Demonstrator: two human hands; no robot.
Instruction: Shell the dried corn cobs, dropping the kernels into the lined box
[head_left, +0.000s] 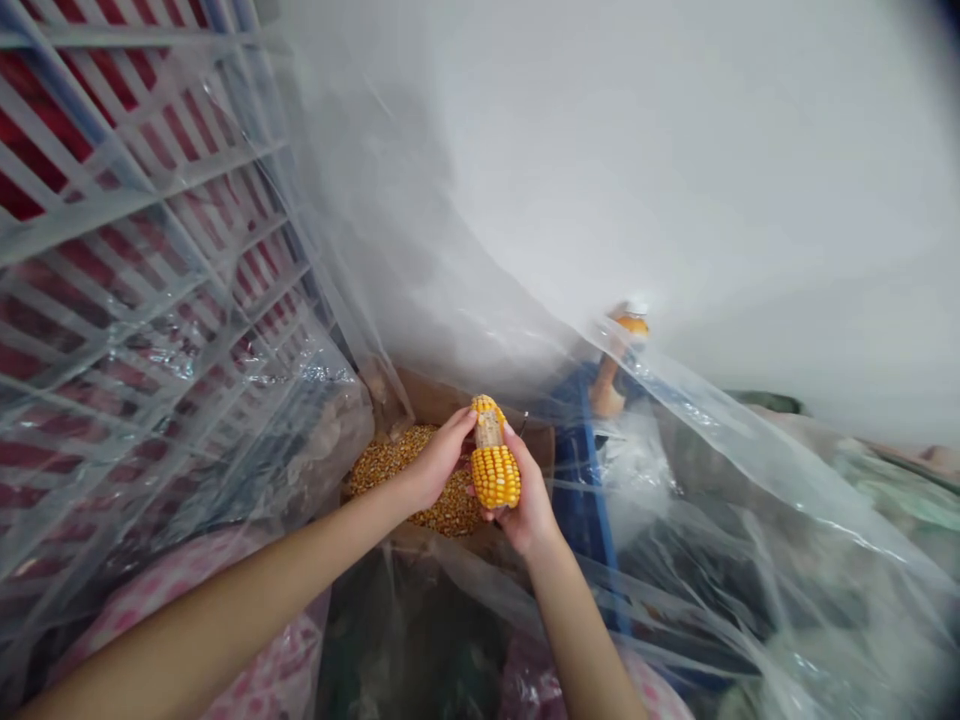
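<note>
Ear of corn (496, 480), partly bared and held between two bare hands. From my remote station I am watching the left hand (441, 462) gripping the narrower upper end, its thumb pressing at the ear's edge, while the right hand (532, 503) is clasping the thicker lower end from the side and from below. The ear is appearing above a cardboard box (429, 393), in which loose kernels (386, 460) are lying in a broad layer. I am judging the work on this ear to be partway along: a pale stretch of cob (489, 431) is showing on the facing side, whereas full rows are remaining at the lower end and a smaller group is covering the upper tip. I am not seeing the far side, so I am leaving its state open
</note>
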